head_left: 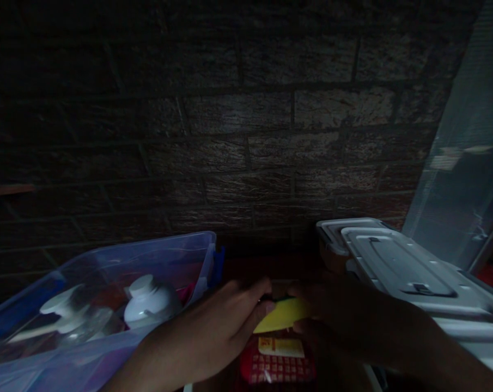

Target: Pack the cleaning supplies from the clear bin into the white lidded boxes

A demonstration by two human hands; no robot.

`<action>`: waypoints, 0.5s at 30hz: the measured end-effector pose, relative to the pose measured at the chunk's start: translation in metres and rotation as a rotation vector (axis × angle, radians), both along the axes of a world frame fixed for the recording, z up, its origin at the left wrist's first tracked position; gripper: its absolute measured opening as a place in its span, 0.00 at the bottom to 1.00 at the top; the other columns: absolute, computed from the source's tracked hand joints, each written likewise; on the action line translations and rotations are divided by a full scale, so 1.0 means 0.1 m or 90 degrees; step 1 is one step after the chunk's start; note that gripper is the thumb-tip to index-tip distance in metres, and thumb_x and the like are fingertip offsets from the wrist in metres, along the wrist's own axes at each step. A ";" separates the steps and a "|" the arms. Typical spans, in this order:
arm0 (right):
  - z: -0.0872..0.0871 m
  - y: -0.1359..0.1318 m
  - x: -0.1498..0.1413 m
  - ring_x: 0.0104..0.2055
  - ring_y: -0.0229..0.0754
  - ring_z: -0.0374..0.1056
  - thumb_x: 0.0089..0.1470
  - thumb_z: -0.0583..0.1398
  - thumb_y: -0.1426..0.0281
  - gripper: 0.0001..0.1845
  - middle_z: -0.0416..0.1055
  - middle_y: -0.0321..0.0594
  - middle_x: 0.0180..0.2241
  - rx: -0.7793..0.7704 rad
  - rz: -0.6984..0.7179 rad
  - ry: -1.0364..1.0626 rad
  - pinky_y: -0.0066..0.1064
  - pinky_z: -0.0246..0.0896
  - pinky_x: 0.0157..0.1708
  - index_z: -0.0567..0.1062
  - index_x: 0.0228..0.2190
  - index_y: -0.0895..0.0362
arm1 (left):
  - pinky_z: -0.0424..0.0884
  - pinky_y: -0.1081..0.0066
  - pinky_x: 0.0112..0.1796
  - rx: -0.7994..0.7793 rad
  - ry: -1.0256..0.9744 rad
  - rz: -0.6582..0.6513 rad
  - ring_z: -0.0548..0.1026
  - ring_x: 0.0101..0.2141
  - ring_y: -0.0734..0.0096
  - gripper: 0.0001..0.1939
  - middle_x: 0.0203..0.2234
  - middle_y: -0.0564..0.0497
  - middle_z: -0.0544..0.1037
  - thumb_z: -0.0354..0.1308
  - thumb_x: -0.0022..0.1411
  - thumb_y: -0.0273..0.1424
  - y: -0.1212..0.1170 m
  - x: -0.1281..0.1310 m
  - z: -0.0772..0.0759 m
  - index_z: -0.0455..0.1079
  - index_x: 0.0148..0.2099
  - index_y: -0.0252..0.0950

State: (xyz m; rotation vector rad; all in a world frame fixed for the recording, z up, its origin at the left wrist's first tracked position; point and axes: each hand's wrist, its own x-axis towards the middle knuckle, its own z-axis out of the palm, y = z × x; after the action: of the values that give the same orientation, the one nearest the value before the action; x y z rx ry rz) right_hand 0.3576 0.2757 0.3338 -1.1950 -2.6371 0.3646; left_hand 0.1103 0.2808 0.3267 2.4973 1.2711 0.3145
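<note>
Both hands meet at the lower middle of the head view, around a flat yellow piece (285, 314) whose kind I cannot make out. My left hand (240, 313) pinches its left end between thumb and fingers. On the right end, in deep shadow, my right hand (317, 307) has its fingers closed over it. Just below and nearer to me sits a red container (281, 370) with a gridded pattern and a yellow-white label. Whether the yellow piece touches this container is unclear. A pale-rimmed bin or tray (375, 375) partly surrounds the container, mostly hidden under my forearms.
At left stands a translucent bluish plastic bin (197, 245) holding a pump bottle (68, 310) and a white capped bottle (150, 302). Grey-lidded storage boxes (405, 267) stand at right. A dark brick wall (246, 136) rises behind, with a translucent sheet (454, 163) at far right.
</note>
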 end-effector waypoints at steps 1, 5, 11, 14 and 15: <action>0.00 0.00 0.00 0.51 0.59 0.74 0.61 0.60 0.66 0.19 0.76 0.52 0.52 -0.003 -0.007 -0.019 0.49 0.72 0.49 0.77 0.53 0.57 | 0.70 0.64 0.40 0.000 -0.005 -0.002 0.77 0.40 0.63 0.19 0.39 0.49 0.77 0.41 0.75 0.43 0.00 0.00 0.00 0.68 0.57 0.45; -0.02 0.01 0.02 0.52 0.59 0.73 0.65 0.57 0.64 0.20 0.75 0.53 0.52 -0.034 -0.007 -0.033 0.51 0.70 0.51 0.76 0.54 0.58 | 0.71 0.62 0.42 0.016 0.003 0.012 0.78 0.43 0.60 0.22 0.42 0.48 0.78 0.49 0.71 0.49 0.01 -0.01 -0.02 0.68 0.59 0.46; -0.10 0.04 0.07 0.51 0.58 0.73 0.65 0.56 0.60 0.23 0.75 0.51 0.53 -0.022 -0.007 -0.028 0.52 0.72 0.49 0.73 0.57 0.56 | 0.72 0.59 0.44 0.043 0.039 0.015 0.78 0.46 0.57 0.19 0.45 0.47 0.79 0.52 0.71 0.41 0.07 -0.04 -0.09 0.66 0.61 0.47; -0.12 0.06 0.07 0.52 0.59 0.73 0.63 0.57 0.58 0.25 0.73 0.52 0.55 -0.023 -0.023 -0.027 0.52 0.71 0.50 0.72 0.58 0.56 | 0.73 0.61 0.41 0.043 0.049 0.020 0.79 0.45 0.56 0.18 0.43 0.46 0.80 0.50 0.72 0.41 0.07 -0.01 -0.06 0.68 0.60 0.46; -0.13 0.06 0.06 0.52 0.59 0.73 0.63 0.58 0.58 0.25 0.73 0.53 0.55 -0.018 -0.026 -0.027 0.52 0.71 0.49 0.72 0.58 0.56 | 0.73 0.62 0.41 0.038 0.043 0.013 0.79 0.45 0.57 0.17 0.44 0.47 0.80 0.50 0.72 0.40 0.07 0.00 -0.04 0.68 0.59 0.46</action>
State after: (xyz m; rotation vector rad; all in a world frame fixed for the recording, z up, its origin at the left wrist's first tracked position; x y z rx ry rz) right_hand 0.3640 0.2816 0.3209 -1.2780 -2.6473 0.3739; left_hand 0.1099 0.2875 0.3226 2.5668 1.3329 0.2804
